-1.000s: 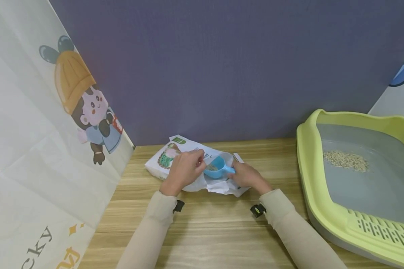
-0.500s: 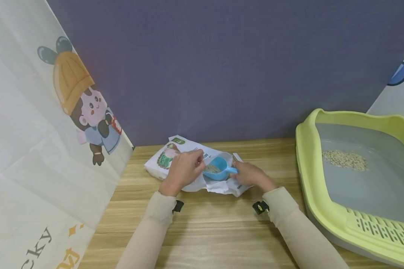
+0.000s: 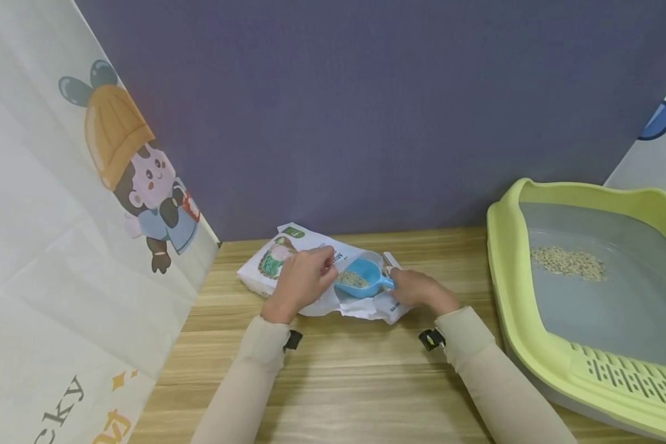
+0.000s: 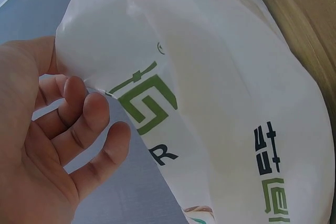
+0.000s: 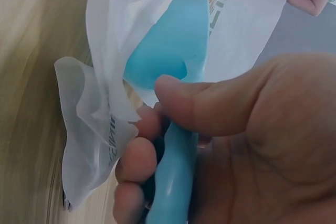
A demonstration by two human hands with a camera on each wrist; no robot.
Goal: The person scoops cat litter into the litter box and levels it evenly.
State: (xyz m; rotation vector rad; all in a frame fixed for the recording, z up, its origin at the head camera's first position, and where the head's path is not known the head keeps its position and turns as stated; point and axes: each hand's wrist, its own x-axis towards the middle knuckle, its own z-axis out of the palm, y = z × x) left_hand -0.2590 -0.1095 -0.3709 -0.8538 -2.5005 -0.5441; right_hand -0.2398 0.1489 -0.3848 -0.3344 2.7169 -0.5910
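Note:
A white printed bag [image 3: 266, 262] lies on its side on the wooden table, its torn mouth toward the right. My left hand [image 3: 305, 277] pinches the upper edge of that mouth between thumb and forefinger; in the left wrist view the other fingers of the left hand [image 4: 58, 135] curl loosely beside the bag [image 4: 210, 77]. In the mouth sits a light blue scoop [image 3: 370, 276] holding tan pellets [image 3: 352, 279]. My right hand [image 3: 419, 288] grips its handle. Up close, the right hand [image 5: 226, 119] has its thumb along the scoop [image 5: 173, 45], fingers wrapped round the handle.
At the right stands a litter box with a yellow-green rim [image 3: 502, 259] and grey base; a patch of tan pellets [image 3: 568, 264] lies inside it. A dark blue-grey wall [image 3: 366, 111] rises behind the table [image 3: 344, 382]. A white sheet with a cartoon [image 3: 144, 179] hangs at the left.
My right hand has drawn the scoop slightly to the right, so more of the bowl and its pellets shows. The left hand has kept its place on the bag.

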